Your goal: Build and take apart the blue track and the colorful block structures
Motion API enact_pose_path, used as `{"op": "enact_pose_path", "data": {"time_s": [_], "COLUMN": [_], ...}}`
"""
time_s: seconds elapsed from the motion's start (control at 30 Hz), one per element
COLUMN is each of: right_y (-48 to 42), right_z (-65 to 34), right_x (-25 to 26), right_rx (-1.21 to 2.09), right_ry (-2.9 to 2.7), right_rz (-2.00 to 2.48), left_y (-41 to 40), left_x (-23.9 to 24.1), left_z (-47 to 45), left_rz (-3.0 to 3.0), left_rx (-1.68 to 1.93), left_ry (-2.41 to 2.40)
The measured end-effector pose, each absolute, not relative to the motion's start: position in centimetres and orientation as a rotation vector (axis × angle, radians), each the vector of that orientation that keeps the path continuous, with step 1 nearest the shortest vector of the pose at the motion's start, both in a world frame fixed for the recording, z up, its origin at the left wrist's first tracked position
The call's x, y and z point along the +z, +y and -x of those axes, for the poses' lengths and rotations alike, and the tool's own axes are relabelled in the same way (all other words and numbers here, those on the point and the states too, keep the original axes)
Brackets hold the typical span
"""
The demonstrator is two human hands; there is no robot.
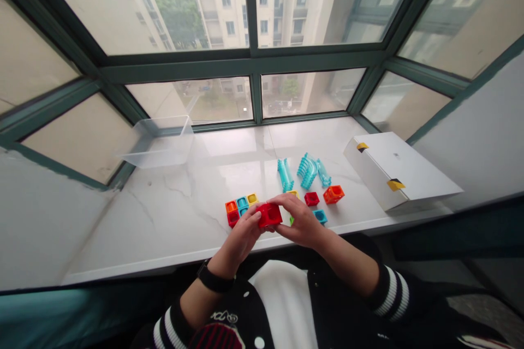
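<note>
A red toy block is held between both my hands just above the near edge of the white marble sill. My left hand grips its left side with curled fingers. My right hand closes over its right side and top; a green piece peeks out under that hand. Left of my hands sits a joined cluster of orange, blue, yellow and red blocks. To the right lie a small red block, an orange block and a blue block.
Three turquoise ribbed track pieces lie further back on the sill. A white cardboard box rests at the right. A clear plastic bin stands at the back left by the window frame.
</note>
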State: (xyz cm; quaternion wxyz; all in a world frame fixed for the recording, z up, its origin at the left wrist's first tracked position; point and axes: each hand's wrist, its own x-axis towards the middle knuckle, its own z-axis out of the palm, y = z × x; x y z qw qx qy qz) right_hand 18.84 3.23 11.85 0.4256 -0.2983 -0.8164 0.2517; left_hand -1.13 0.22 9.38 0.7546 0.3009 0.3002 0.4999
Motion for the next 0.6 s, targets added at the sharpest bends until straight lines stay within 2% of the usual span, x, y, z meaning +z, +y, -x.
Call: {"op": "enact_pose_path", "data": {"time_s": [0.2,0.6], "right_y": [3.36,2.93], "right_z": [-18.96,-19.32], "right_x": [11.69,12.42], "right_rx": [0.611,0.833], "right_ry": [-2.074,-2.115], "right_rz": [0.734,0.619], "left_y": [0.17,0.17], "left_x": [9.39,8.54], "left_z": [0.97,0.73], "left_rz": [-0.562,-0.544], "left_rx": [1.070,0.921], "left_ry": [0.634,0.695]}}
